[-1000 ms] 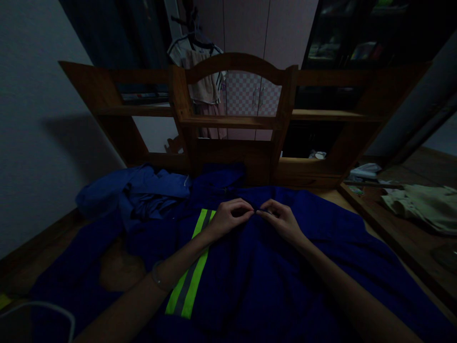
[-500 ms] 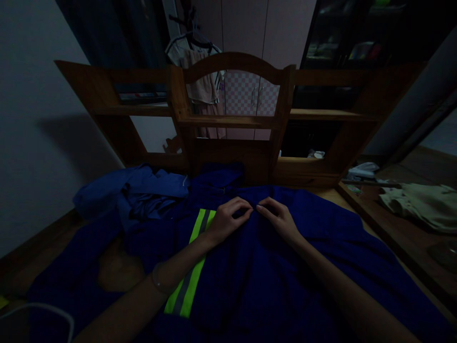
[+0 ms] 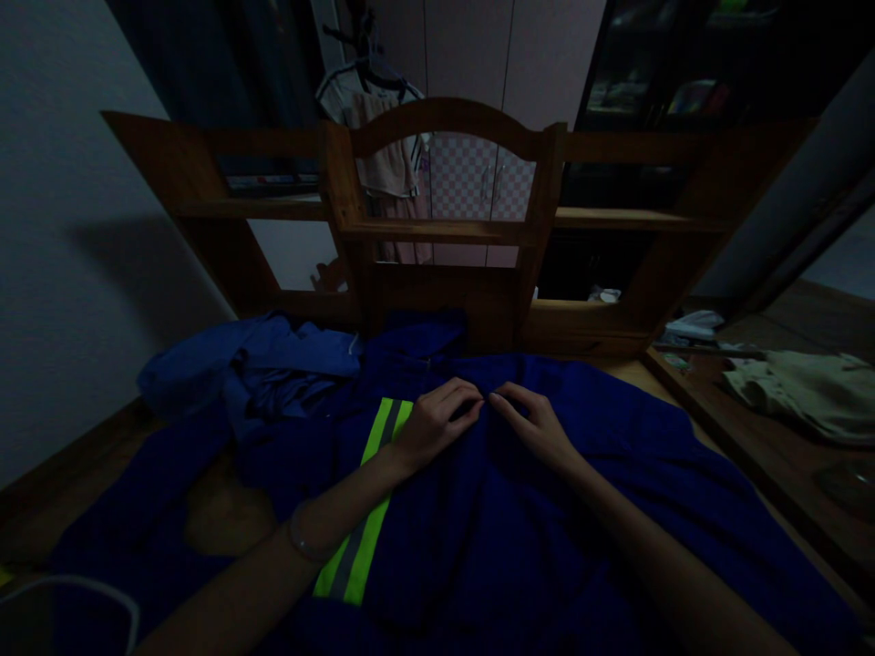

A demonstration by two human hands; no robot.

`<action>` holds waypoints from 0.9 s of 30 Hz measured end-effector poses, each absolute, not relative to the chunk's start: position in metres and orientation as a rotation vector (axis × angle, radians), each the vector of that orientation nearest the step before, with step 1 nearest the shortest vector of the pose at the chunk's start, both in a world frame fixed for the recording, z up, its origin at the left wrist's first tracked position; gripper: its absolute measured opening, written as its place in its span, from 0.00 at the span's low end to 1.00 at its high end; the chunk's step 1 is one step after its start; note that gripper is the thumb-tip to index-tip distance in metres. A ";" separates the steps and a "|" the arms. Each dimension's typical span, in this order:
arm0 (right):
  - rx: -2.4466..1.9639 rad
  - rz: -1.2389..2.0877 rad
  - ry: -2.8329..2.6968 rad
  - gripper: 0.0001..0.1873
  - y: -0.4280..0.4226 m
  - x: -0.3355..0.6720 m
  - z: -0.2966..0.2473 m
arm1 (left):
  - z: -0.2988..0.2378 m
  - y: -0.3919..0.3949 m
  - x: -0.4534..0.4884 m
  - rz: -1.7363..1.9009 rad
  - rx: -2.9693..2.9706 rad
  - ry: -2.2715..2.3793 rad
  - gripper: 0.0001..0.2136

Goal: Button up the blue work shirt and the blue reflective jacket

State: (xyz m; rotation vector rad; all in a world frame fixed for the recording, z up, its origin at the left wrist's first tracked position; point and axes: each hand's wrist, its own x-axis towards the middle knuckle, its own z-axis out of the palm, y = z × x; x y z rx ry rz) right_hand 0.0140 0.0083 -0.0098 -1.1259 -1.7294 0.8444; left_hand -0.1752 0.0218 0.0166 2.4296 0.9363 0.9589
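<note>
A dark blue work jacket (image 3: 437,538) lies spread out before me, with a yellow-green and grey reflective strip (image 3: 362,547) across its left part. My left hand (image 3: 441,421) rests over its middle, thumb and forefinger pinched together on the cloth. Close beside it, fingertips nearly meeting, my right hand (image 3: 533,419) pinches the same area of the jacket. Whatever small part lies between the fingertips is too dark and small to make out. A clear bangle circles my left forearm.
Crumpled lighter blue cloth (image 3: 252,360) lies at the left by the wall. Behind the jacket stands a wooden headboard (image 3: 437,232) with shelves. Pale folded cloth (image 3: 810,392) sits on the right. A white cord (image 3: 75,581) curves at the lower left.
</note>
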 end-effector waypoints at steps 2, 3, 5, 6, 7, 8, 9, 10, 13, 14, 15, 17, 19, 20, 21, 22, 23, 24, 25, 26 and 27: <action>-1.119 0.832 -1.727 0.14 0.009 0.014 -0.010 | 0.017 0.021 -0.175 0.955 2.428 0.928 0.06; -1.118 0.824 -1.724 0.14 0.009 0.014 -0.011 | 0.018 0.021 -0.175 0.950 2.426 0.924 0.06; -1.115 0.811 -1.719 0.14 0.010 0.014 -0.012 | 0.018 0.020 -0.174 0.949 2.424 0.917 0.07; -1.115 0.807 -1.717 0.13 0.010 0.014 -0.013 | 0.018 0.020 -0.174 0.954 2.422 0.915 0.07; -1.116 0.803 -1.712 0.13 0.011 0.014 -0.014 | 0.018 0.020 -0.173 0.962 2.421 0.916 0.07; -1.118 0.804 -1.708 0.13 0.011 0.014 -0.015 | 0.018 0.020 -0.173 0.971 2.419 0.918 0.07; -1.119 0.810 -1.701 0.13 0.011 0.014 -0.016 | 0.018 0.020 -0.173 0.980 2.418 0.919 0.07; -1.119 0.818 -1.693 0.13 0.012 0.015 -0.017 | 0.018 0.021 -0.173 0.986 2.418 0.920 0.07; -1.122 0.865 -1.674 0.13 0.012 0.015 -0.018 | 0.017 0.021 -0.174 0.979 2.425 0.923 0.07; -1.130 0.875 -1.669 0.13 0.012 0.015 -0.018 | 0.016 0.021 -0.175 0.972 2.431 0.923 0.07; -1.141 0.876 -1.666 0.13 0.012 0.015 -0.018 | 0.016 0.021 -0.175 0.965 2.436 0.922 0.07; -1.163 0.863 -1.667 0.13 0.012 0.015 -0.017 | 0.016 0.021 -0.175 0.960 2.443 0.922 0.07; -1.164 0.845 -1.678 0.13 0.012 0.014 -0.017 | 0.015 0.021 -0.175 0.961 2.440 0.920 0.07; -1.158 0.840 -1.685 0.13 0.012 0.014 -0.016 | 0.015 0.021 -0.175 0.963 2.437 0.917 0.07; -1.149 0.834 -1.692 0.13 0.012 0.014 -0.016 | 0.015 0.021 -0.175 0.965 2.432 0.914 0.07; -1.141 0.828 -1.697 0.12 0.011 0.014 -0.016 | 0.014 0.020 -0.174 0.968 2.427 0.912 0.07; -1.135 0.819 -1.699 0.12 0.011 0.014 -0.016 | 0.014 0.020 -0.174 0.967 2.422 0.910 0.07; -1.128 0.811 -1.700 0.12 0.011 0.015 -0.016 | 0.014 0.020 -0.174 0.967 2.418 0.907 0.07; -1.123 0.804 -1.700 0.11 0.010 0.015 -0.015 | 0.014 0.020 -0.174 0.967 2.414 0.906 0.07; -1.115 0.801 -1.700 0.11 0.010 0.015 -0.015 | 0.014 0.020 -0.174 0.968 2.408 0.905 0.07; -1.107 0.804 -1.701 0.11 0.010 0.015 -0.015 | 0.014 0.021 -0.174 0.968 2.398 0.908 0.07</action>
